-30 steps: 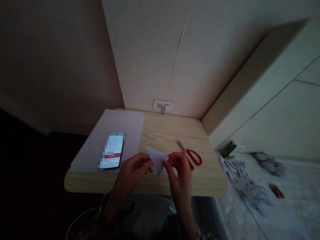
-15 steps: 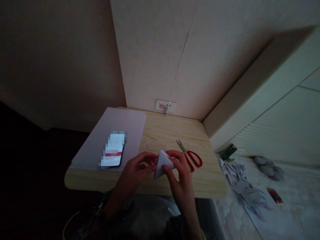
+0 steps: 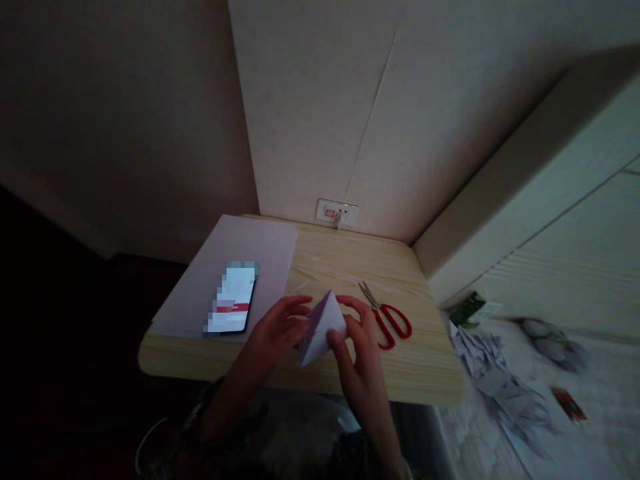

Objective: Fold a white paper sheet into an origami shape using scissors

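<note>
A small folded white paper (image 3: 320,328) stands as a pointed shape above the front of a light wooden table (image 3: 425,363). My left hand (image 3: 273,330) pinches its left side, and my right hand (image 3: 357,347) grips its right side, thumb on the front face. Both hands meet around the paper near the table's front edge. Red-handled scissors (image 3: 387,319) lie just right of my right hand, blades pointing away from me.
A phone (image 3: 233,299) with a lit screen rests on a white sheet (image 3: 250,243) at the table's left. A wall socket (image 3: 336,213) sits behind the table. To the right, a heap of folded paper pieces (image 3: 493,380) lies on a pale surface.
The paper was a flat triangle held between my fingertips; now it is folded narrower and turned upright, and my hands have closed in around it.
</note>
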The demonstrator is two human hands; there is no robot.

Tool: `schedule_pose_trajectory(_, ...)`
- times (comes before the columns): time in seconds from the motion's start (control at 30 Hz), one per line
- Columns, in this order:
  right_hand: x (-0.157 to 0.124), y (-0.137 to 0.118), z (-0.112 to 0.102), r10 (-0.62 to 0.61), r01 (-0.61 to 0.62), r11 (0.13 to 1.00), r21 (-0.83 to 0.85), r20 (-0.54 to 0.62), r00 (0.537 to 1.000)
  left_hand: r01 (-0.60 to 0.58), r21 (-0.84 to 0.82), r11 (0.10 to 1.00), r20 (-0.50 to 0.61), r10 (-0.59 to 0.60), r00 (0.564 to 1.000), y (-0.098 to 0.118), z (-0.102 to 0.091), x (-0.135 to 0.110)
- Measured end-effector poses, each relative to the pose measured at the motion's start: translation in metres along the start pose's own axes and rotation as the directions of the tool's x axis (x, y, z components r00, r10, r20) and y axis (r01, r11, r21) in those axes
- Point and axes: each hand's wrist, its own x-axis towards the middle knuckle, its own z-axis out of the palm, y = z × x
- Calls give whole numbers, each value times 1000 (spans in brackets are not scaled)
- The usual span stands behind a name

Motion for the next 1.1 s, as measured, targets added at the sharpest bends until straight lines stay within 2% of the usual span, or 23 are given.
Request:
schedule_pose_trajectory(0.07,-2,1,-1,-17,17,1000,-12,44,999,-17,47,999,-22,18,1000,1,5,-3)
schedule_pose_trajectory(0.23,-4,1,-5,-51,58,997,-52,122,991,95,65,993,6,-96,995,-1,13,-8)
schedule_pose_trajectory(0.33,-4,1,-9,-69,80,994,-68,147,987,94,66,993,20,-96,995,-3,13,-8)
schedule_pose_trajectory(0.5,-3,-1,-10,-94,100,995,-17,202,975,-11,93,996,36,8,999,0,8,-5)
schedule_pose_trajectory(0.7,-4,-2,-11,-90,82,996,41,235,968,-222,249,943,41,218,975,1,0,-3)
schedule_pose_trajectory(0.93,-3,2,-10,-83,61,994,90,269,960,-285,191,939,237,238,942,-3,-8,-6)
schedule_pose_trajectory(1.1,-3,2,-9,-23,6,998,68,254,967,-277,156,948,293,224,930,-4,-7,-6)
